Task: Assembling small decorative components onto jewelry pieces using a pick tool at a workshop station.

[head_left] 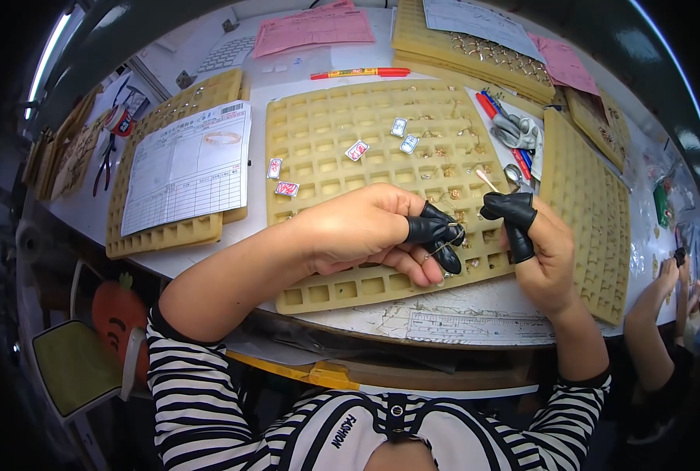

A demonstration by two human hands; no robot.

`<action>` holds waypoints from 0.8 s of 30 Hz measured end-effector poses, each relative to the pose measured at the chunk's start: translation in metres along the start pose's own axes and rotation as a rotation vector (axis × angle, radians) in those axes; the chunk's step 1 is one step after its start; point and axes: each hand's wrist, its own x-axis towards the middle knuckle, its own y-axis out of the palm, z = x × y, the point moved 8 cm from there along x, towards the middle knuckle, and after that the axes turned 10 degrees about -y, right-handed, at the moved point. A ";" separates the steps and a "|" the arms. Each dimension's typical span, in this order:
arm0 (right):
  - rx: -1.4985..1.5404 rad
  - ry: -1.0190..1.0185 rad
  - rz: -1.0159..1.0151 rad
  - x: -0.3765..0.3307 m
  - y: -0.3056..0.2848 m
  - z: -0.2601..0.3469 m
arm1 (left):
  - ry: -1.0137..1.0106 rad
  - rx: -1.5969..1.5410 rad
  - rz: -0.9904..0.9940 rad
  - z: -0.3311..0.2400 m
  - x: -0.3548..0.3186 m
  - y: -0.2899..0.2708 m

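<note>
**Head view: two hands work a small metal piece over a compartment tray**

Head camera looks down on a pale tabletop (342, 67) crowded with yellow compartment trays; the central tray (326, 141) fills the middle of the frame, its cells holding small gold-coloured pieces and a few small tagged packets (357, 150). Left hand (358, 231) sits at centre, fingers curled narrow, black finger cots on thumb and forefinger pinching a small thin metal piece (446, 242) just above the tray's lower right cells; right hand (542, 243), right of centre, also wears black cots and pinches a thin pale stick (486, 180) that points up and left; the two hands are near each other but not touching. Both hands cover the tray's lower right cells, so what lies there cannot be told.

Left of centre, a printed form (189, 165) lies on a second tray (161, 235); a third tray (585, 220) stands at the right edge, more are stacked at upper right (436, 55) under a sheet. Pink papers (314, 30) lie at top centre, a red pen (361, 73) below them; pliers (105, 161) lie at far left; another person's hand (668, 275) shows at the right rim.
</note>
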 end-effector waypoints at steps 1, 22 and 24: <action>0.009 0.007 0.000 0.000 0.001 -0.001 | 0.004 -0.009 0.004 0.000 0.000 0.000; -0.854 0.135 0.147 0.008 -0.021 -0.016 | 0.014 -0.012 0.035 0.000 0.000 0.000; -0.914 0.138 0.194 0.006 -0.015 -0.021 | 0.017 -0.018 0.031 -0.001 -0.001 0.002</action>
